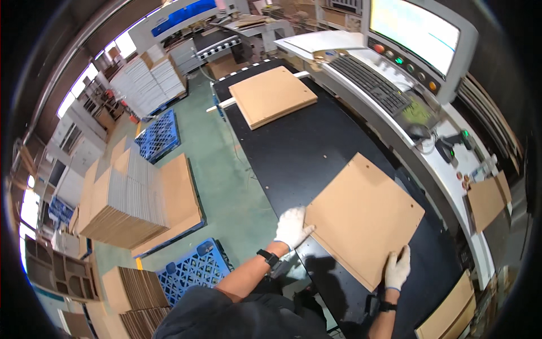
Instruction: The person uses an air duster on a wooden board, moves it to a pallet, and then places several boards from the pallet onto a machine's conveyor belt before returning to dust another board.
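Stacked cardboard sheets (127,198), brown, squared up, on the floor at far left.

Blue plastic pallet (195,268), lattice deck, bare in part, near the worker's left arm.

Far panel (274,96), tan, square, possibly more than one layer; lies at the far end of the work table (288,150), black-topped, clear of both hands.

Left hand (292,227), white-gloved; open, thumb spread, fingers against the left corner of the near panel. Whether a fingertip hooks beneath, I cannot tell.

Near panel (364,217), tan, with small dark holes toward its right side; on the work table, turned cornerwise, between the hands.

Keyboard (370,82), black, on the white side counter (440,172).

Right hand (397,268), white-gloved; open, fingers loosely parted, against the near panel's lower right edge.

Monitor (418,28), lit, above a row of round buttons.

Corner panel (446,311), tan, partly cut off at lower right; untouched.

Progress, by my judgement: far panel set down, near panel mid-handling and not yet released, corner panel unattended. Any further count remains uncertain.
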The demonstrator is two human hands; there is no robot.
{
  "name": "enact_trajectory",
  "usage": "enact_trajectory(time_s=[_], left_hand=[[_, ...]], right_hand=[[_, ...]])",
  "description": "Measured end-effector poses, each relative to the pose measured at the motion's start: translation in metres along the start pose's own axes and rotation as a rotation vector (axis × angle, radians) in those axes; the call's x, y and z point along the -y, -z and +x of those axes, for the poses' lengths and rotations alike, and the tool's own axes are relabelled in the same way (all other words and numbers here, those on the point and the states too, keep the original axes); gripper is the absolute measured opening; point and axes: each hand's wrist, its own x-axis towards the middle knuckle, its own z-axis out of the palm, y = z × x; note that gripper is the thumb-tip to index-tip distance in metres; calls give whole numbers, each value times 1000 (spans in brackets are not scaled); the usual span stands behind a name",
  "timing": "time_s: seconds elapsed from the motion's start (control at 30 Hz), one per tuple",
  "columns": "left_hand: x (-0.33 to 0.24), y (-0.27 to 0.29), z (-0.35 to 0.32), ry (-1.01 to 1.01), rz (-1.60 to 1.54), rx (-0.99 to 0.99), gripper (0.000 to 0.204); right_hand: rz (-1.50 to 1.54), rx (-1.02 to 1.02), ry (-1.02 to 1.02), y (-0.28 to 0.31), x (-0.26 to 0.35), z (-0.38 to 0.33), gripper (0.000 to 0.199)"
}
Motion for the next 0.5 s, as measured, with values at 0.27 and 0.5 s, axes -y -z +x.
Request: enact_trajectory(time_s=[0.27, 0.5], left_hand=[[78, 38, -53, 107, -312, -54, 70], [212, 58, -64, 613, -1796, 343, 31]], right_hand=[[-127, 40, -98, -43, 85, -4, 80], [332, 120, -259, -100, 149, -75, 42]])
